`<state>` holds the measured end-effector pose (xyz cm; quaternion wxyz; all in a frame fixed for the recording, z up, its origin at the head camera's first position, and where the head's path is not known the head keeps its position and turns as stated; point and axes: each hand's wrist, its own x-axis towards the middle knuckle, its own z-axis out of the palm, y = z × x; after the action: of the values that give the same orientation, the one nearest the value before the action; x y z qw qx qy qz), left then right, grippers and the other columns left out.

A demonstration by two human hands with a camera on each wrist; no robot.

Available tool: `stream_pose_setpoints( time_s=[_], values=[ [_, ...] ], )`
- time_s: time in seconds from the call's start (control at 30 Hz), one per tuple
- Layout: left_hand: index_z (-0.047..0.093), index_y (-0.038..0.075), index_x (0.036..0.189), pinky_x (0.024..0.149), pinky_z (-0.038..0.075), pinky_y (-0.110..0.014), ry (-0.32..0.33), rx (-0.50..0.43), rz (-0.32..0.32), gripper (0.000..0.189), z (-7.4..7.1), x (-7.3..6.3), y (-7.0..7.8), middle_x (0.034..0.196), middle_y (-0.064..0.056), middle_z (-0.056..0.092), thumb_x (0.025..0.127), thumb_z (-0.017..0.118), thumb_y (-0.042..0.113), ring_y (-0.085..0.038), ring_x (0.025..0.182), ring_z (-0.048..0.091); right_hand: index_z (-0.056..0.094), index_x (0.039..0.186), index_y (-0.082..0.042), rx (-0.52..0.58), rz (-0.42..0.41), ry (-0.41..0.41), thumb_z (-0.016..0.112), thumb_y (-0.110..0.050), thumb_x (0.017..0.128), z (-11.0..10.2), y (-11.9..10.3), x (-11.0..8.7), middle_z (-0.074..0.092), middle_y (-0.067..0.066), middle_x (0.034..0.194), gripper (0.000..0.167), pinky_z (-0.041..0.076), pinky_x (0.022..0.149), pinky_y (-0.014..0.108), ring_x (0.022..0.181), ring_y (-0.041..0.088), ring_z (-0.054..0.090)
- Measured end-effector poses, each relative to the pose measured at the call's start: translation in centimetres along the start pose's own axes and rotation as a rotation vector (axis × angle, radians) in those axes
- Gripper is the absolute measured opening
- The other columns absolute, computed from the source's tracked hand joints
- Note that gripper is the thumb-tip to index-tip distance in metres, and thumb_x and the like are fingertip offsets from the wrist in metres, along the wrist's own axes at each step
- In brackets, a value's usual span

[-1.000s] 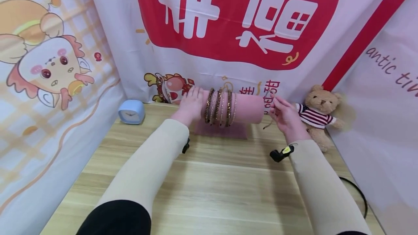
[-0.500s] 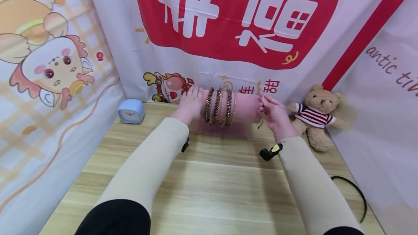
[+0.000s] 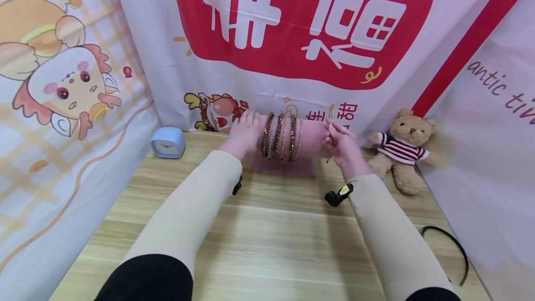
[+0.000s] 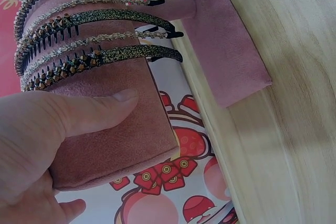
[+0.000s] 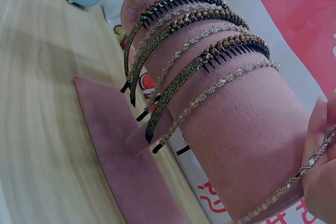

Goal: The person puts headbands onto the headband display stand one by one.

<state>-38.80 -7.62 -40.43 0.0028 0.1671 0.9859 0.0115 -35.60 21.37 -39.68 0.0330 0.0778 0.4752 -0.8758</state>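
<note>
A pink velvety cylinder stand [image 3: 311, 137] on a flat base [image 3: 288, 167] lies crosswise near the back of the table. Several headbands sit over its left half, dark beaded ones with comb teeth [image 5: 178, 90] alternating with slim sparkly ones [image 5: 210, 90]. My left hand [image 3: 246, 129] holds the stand's left end, thumb along its near side in the left wrist view. At the other end, my right hand [image 3: 344, 147] pinches another sparkly headband [image 5: 278, 193], which spans the cylinder near its right end. Its far arm is mostly hidden in the head view.
To the left stands a light blue clock [image 3: 168, 143]. A teddy bear [image 3: 403, 145] in a striped shirt sits right of my right hand. A thin black curved band [image 3: 459, 245] lies by the table's right edge. Printed cloths [image 3: 267, 78] rise behind and beside the table.
My right hand has moved left with the sparkly headband, from beyond the stand's right end to over it. My left hand has stayed in place.
</note>
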Motion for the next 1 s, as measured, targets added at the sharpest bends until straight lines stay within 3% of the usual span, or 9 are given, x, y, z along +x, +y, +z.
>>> stream_pose_setpoints(
  time_s=[0.17,0.37,0.5,0.57,0.67,0.8,1.0],
  values=[
    [0.006,-0.004,0.155,0.117,0.015,-0.054,0.004,0.01,0.0,0.101,0.0,0.1,-0.2,0.161,-0.025,0.008,0.084,0.073,0.018,-0.039,0.147,0.005,0.047,0.146,-0.005,-0.025,-0.004,-0.012,0.052,-0.005,0.101,0.2,-0.1,0.2,0.062,0.008,0.084,0.045,0.056,0.064,0.024,0.06,0.013,0.059],
    [0.006,-0.004,0.156,0.117,0.015,-0.054,-0.001,0.007,-0.003,0.099,0.1,0.3,-0.1,0.161,-0.025,0.008,0.086,0.072,0.019,-0.038,0.148,0.005,0.05,0.142,0.0,-0.14,-0.004,0.039,0.058,-0.008,0.099,0.9,-0.1,-0.3,0.069,0.007,0.099,0.044,0.058,0.074,0.027,0.066,0.014,0.066],
    [0.004,-0.003,0.156,0.117,0.014,-0.053,-0.009,-0.012,-0.008,0.095,0.2,0.3,0.0,0.161,-0.024,0.007,0.088,0.068,0.017,-0.038,0.148,0.004,0.049,0.142,0.001,-0.255,-0.015,0.046,0.058,-0.01,0.1,1.3,-0.1,-1.0,0.067,0.013,0.116,0.045,0.051,0.095,0.034,0.088,0.017,0.069],
    [0.004,-0.003,0.156,0.117,0.013,-0.053,-0.008,-0.017,-0.011,0.094,0.2,0.3,0.0,0.161,-0.024,0.006,0.089,0.068,0.016,-0.038,0.148,0.003,0.045,0.145,0.001,-0.338,-0.033,0.047,0.058,-0.008,0.1,1.5,-0.1,-1.4,0.059,0.014,0.131,0.048,0.045,0.102,0.035,0.104,0.016,0.064],
    [0.005,-0.003,0.156,0.117,0.014,-0.053,-0.004,-0.026,-0.012,0.095,0.2,0.3,0.1,0.161,-0.024,0.007,0.089,0.069,0.017,-0.037,0.148,0.003,0.04,0.149,-0.001,-0.52,-0.067,0.05,0.057,-0.002,0.098,1.6,-0.2,-2.0,0.047,0.013,0.144,0.053,0.041,0.106,0.032,0.119,0.017,0.053],
    [0.006,-0.002,0.156,0.117,0.014,-0.053,0.001,-0.04,-0.011,0.095,0.1,0.2,0.1,0.161,-0.023,0.007,0.089,0.07,0.017,-0.037,0.148,0.002,0.036,0.151,-0.002,-0.791,-0.144,0.0,0.055,0.002,0.097,1.3,-0.8,-2.5,0.045,0.018,0.146,0.058,0.038,0.109,0.036,0.131,0.026,0.044],
    [0.006,-0.002,0.156,0.117,0.015,-0.054,-0.002,-0.037,-0.018,0.093,0.0,0.0,0.3,0.161,-0.023,0.007,0.089,0.068,0.015,-0.036,0.148,0.003,0.029,0.156,-0.01,-1.321,-0.386,-0.152,0.07,-0.008,0.091,-1.2,-1.3,-1.4,0.031,0.019,0.155,0.077,0.025,0.114,0.053,0.141,0.039,0.028]
  ],
)
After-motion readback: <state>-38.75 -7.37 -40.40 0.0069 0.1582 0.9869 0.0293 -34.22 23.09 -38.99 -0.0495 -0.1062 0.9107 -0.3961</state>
